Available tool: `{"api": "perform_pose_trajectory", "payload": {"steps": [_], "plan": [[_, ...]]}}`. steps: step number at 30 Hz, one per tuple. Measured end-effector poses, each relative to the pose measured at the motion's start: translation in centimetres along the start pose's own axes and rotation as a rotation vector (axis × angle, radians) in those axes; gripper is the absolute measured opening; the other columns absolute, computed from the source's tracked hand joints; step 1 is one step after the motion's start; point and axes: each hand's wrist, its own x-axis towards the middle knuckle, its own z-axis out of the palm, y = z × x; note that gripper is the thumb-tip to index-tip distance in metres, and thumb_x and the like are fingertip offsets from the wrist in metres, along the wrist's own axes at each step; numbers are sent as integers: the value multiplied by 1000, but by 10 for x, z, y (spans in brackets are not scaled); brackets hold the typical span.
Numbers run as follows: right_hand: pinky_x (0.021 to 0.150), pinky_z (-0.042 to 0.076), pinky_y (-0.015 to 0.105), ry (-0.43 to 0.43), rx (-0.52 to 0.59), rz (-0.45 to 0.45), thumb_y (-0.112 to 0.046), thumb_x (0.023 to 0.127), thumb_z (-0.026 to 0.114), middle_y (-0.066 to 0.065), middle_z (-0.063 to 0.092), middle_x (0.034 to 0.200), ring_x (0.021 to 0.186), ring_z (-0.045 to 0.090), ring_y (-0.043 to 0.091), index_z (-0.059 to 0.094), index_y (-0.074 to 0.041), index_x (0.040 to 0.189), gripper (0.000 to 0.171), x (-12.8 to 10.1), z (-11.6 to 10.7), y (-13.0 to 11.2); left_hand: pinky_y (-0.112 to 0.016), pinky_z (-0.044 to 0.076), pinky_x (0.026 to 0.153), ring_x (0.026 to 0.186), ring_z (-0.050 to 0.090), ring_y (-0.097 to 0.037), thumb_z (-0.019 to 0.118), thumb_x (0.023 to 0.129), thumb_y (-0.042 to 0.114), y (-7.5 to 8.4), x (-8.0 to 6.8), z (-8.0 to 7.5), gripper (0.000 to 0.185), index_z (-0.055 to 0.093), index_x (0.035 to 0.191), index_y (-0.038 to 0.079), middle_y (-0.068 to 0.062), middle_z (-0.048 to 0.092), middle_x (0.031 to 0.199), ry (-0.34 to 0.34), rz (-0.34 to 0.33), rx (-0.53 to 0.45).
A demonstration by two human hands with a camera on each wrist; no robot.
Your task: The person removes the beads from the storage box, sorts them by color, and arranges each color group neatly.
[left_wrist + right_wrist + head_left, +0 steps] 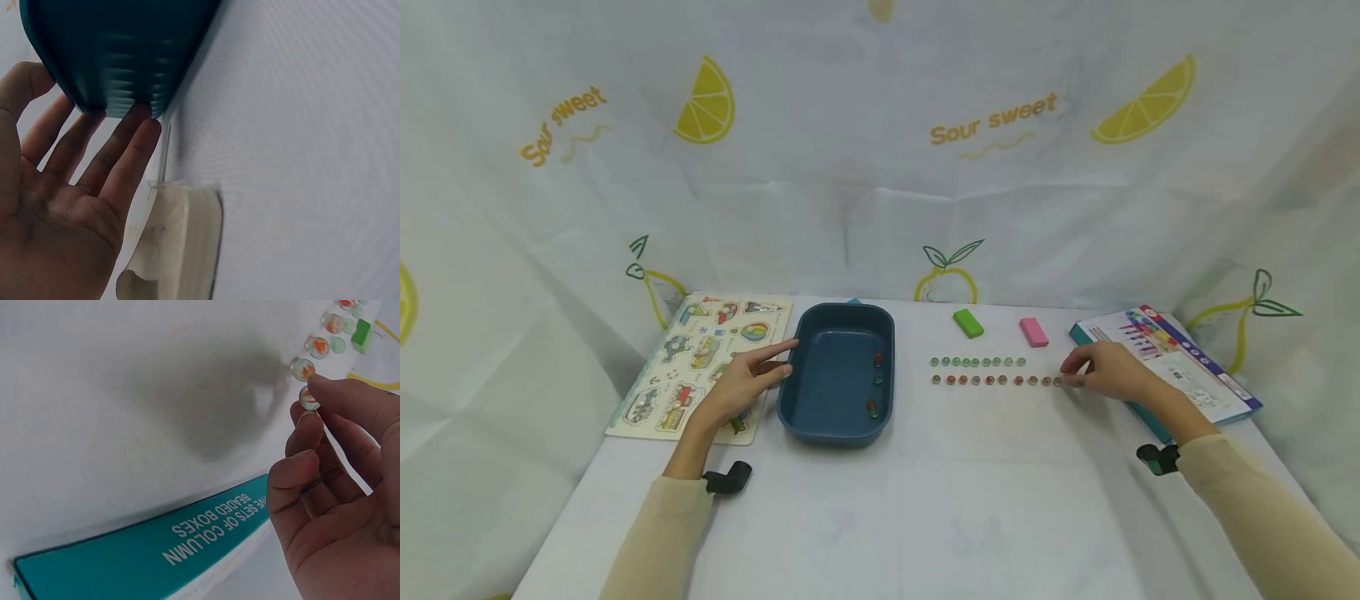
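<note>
The tabletop (925, 500) is white and smooth. At its left edge lies a wooden picture puzzle board (700, 358), and just beside that a dark blue tray (805, 392) (a few marbles sit inside). Right of the tray run two rows of marbles (985, 372), with a green block (967, 322) and a pink block (1033, 332) behind them. A teal box (1172, 367) lies at the right.

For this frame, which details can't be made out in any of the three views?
- Whether the right hand pinches a marble: head view too small, and in the right wrist view the fingers cover the contact.
- The exact number of marbles in the blue tray: head view too small, and the left wrist view shows only its outside.
- The puzzle board pictures under the left hand: hidden.
</note>
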Motion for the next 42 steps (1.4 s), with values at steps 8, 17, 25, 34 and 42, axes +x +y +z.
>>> {"api": "perform_pose_trajectory", "payload": {"steps": [8,17,25,34,42], "plan": [[69,53,22,-41,9,-5,-7,94,76,13,77,103,88,62,21,76,2,109,17,2,4,3,-41,56,114,147,55,-37,67,106,33,0,1,1,56,52,159,23,-12,49,165,-2,-5,-2],[71,53,26,-62,11,37,-7,95,76,15,76,105,88,61,22,76,3,111,19,4,5,4,-39,57,113,148,54,-37,68,106,33,-1,1,0,56,52,159,23,-11,48,166,-3,-8,-9],[75,56,26,-60,-10,24,-15,94,80,14,76,108,92,63,22,75,0,116,27,1,-6,2,-40,56,114,147,55,-37,68,105,34,0,0,0,56,53,158,24,-11,49,165,2,-14,-4],[63,54,24,39,-69,-134,-17,95,80,11,76,103,83,62,18,76,-1,116,26,16,-30,-84,-39,57,114,146,56,-37,67,106,32,2,0,-2,55,52,158,23,-11,49,165,1,-5,-4],[73,61,28,-80,-87,-441,-18,96,79,2,79,101,84,71,15,79,-11,107,13,56,-6,-214,-36,57,113,145,57,-38,67,106,30,3,1,0,55,52,158,21,-11,49,165,1,-4,-3]]}}
